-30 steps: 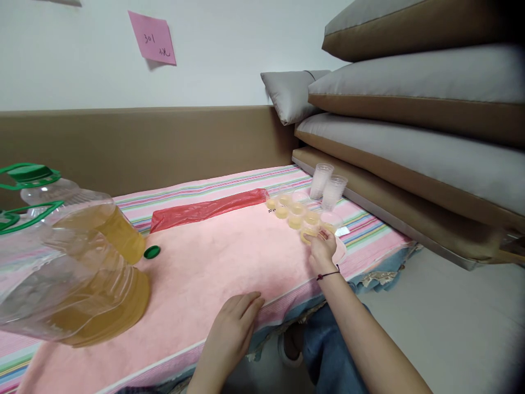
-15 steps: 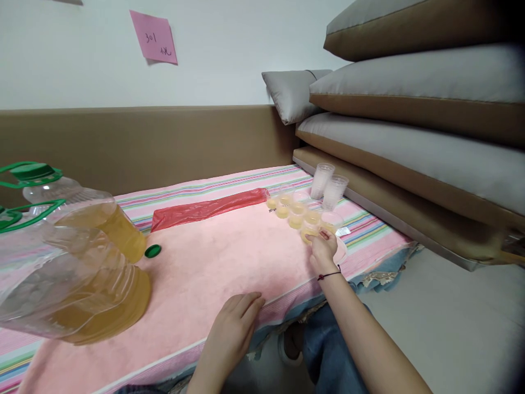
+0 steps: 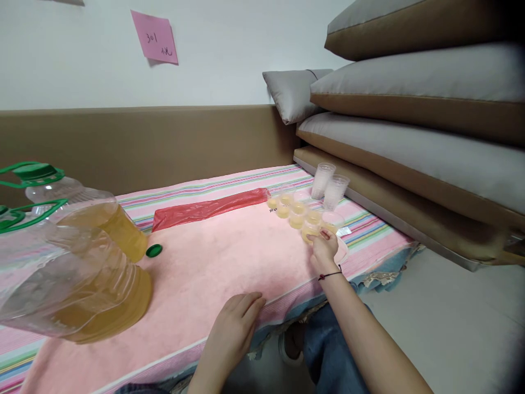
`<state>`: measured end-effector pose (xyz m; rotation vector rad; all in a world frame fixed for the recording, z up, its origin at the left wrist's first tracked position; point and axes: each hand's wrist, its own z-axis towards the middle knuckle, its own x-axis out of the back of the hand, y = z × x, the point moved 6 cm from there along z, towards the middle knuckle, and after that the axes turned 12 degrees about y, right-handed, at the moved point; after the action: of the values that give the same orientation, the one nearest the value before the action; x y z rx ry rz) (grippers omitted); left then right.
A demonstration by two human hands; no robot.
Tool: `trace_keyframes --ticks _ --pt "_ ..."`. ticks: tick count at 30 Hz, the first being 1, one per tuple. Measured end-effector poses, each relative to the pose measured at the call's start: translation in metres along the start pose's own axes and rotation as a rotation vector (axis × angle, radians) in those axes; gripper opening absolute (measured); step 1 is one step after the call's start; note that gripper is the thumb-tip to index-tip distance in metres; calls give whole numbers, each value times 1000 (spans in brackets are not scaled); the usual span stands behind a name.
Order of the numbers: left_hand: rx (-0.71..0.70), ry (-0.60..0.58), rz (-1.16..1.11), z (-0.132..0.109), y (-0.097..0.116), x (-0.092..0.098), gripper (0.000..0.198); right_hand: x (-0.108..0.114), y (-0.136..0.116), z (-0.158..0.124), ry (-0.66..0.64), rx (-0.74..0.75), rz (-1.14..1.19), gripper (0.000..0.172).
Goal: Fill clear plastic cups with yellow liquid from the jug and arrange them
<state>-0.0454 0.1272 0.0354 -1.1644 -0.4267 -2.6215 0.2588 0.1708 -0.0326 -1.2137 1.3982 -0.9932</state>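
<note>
My right hand [image 3: 323,249] reaches to the right end of the pink towel [image 3: 221,262] and its fingers close round a small clear cup of yellow liquid [image 3: 308,233]. Several more such cups [image 3: 292,207] stand in a cluster just beyond it. My left hand [image 3: 233,327] lies flat, palm down, on the towel's near edge, holding nothing. Two large clear jugs of yellow liquid [image 3: 77,273] with green handles stand at the left. A green cap [image 3: 154,251] lies beside them.
Two stacked empty cups [image 3: 328,186] stand behind the cluster. A red plastic bag [image 3: 209,209] lies along the far side. Grey and brown cushions [image 3: 410,126] are piled at the right. A pink note [image 3: 155,37] hangs on the wall.
</note>
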Motion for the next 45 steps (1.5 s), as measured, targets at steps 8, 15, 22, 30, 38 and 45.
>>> trace_keyframes --ticks 8,15,22,30,38,45 --pt "-15 -8 17 1 0 -1 34 2 1 2 8 -3 36 52" --pt "-52 14 54 -2 -2 -4 31 3 -2 1 21 -1 49 49" --pt "-50 3 50 -3 -4 -6 30 2 -3 -1 9 14 6 34" --pt "-15 -31 33 -6 -6 -9 32 1 -1 -1 4 26 -25 31" --pt "-7 -33 34 -8 -7 -12 32 3 -1 1 20 34 13 49" --pt "40 -31 -7 -12 -10 -16 33 3 -1 3 -3 65 -8 46"
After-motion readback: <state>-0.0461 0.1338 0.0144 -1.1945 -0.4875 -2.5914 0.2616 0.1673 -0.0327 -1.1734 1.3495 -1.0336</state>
